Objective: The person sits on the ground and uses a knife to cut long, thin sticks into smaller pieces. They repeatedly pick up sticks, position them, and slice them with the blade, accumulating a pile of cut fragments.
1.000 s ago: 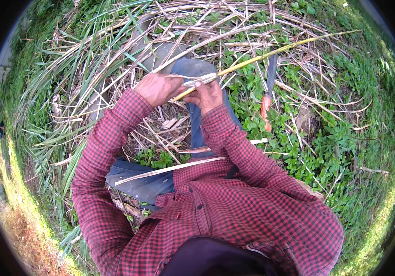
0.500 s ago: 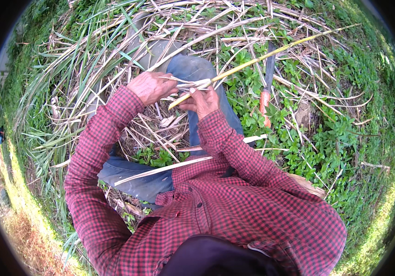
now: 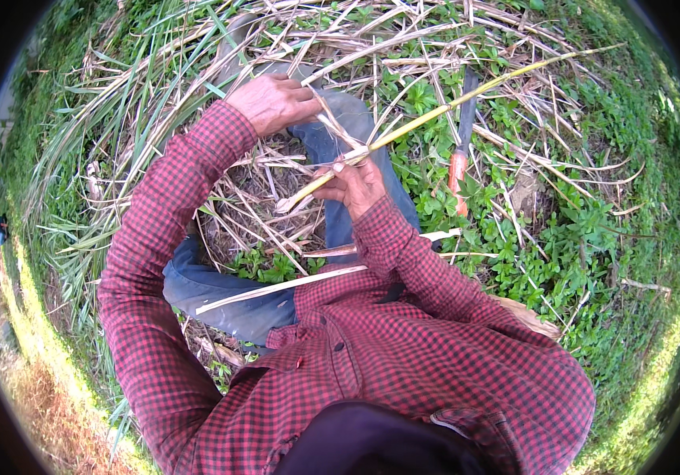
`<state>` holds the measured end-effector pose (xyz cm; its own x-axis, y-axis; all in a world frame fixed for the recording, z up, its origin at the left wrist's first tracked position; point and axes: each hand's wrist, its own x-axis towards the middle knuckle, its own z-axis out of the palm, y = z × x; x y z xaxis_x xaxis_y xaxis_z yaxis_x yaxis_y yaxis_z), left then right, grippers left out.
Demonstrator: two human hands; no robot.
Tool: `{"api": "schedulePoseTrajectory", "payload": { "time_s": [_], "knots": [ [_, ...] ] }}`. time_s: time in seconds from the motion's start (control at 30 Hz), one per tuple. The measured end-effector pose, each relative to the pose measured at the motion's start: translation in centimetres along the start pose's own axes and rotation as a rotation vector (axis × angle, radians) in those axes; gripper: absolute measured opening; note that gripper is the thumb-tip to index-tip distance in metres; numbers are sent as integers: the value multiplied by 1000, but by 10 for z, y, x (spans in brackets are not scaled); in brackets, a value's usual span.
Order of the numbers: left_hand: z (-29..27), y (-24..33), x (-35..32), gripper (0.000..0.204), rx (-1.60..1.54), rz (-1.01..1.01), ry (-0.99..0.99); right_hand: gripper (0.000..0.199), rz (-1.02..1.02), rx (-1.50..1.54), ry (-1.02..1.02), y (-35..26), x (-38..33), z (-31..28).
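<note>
- My right grip (image 3: 352, 184) is closed around the yellow stalk (image 3: 427, 118) close to its short end, the thumb lying along its upper side with no gap that I can see.
- My left grip (image 3: 275, 104) is pinched on the loose end of a dry strip (image 3: 332, 121); the very tips of my fingers are partly hidden, so how firm the pinch is I cannot tell.
- The stalk lies over my bent knee (image 3: 352, 109), its long axis slanting from the short end, low and left of my right fingers, to a thin tip far up and right.
- My right hand is the nearer one, touching the stalk; my left is apart from it, up and left.
- The strip slopes down and right from my left fingers, meeting the stalk at an angle just beyond my right thumb.
- Farther right, the stalk crosses above the blade of an orange-handled knife (image 3: 458, 180).
</note>
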<state>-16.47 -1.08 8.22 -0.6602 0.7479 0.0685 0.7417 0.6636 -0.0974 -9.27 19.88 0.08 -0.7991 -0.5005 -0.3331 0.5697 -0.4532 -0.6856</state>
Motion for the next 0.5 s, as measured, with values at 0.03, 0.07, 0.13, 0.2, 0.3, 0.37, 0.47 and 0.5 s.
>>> {"api": "schedulePoseTrajectory", "payload": {
  "time_s": [0.03,0.07,0.13,0.2,0.3,0.37,0.47,0.5],
  "knots": [
    [3,1,0,21,6,-6,11,19,-1,7,-18,-2,-3,0],
    [9,3,-1,21,16,-14,23,16,-1,12,-40,-10,-9,8],
    [28,12,-8,21,-67,-65,135,16,-15,20,-90,-27,-17,25],
    [59,37,-12,21,-300,-230,327,20,-58,118,-117,-41,-25,42],
    [86,70,7,17,-852,-429,567,26,-102,270,-129,-49,-25,52],
    [85,65,11,16,-405,-518,565,25,-78,295,-127,-47,-21,44],
    [46,32,11,13,-34,-308,497,17,19,284,-97,-42,-30,30],
    [32,20,12,11,42,-176,392,16,44,291,-112,-35,-32,21]
  ]
}}
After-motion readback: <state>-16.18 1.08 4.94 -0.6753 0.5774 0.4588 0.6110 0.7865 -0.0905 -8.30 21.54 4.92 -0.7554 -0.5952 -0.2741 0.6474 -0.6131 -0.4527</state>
